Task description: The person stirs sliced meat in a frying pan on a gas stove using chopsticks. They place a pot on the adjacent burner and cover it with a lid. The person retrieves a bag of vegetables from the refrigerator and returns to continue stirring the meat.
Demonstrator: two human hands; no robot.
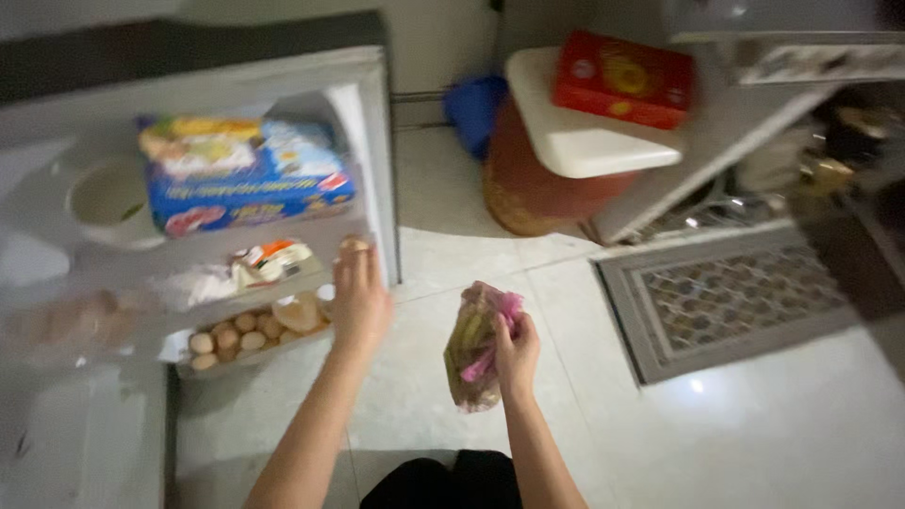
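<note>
Plastic bag (476,347) hangs gripped in right hand (517,353); left hand (358,297), fingers open, steadies fridge door (372,141) at 10 o'clock.

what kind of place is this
Most likely a home kitchen: an open fridge door with a tray of eggs, a tiled floor and a floor mat. The right hand holds a plastic bag.

Head cam, looking down, close-up.
</note>
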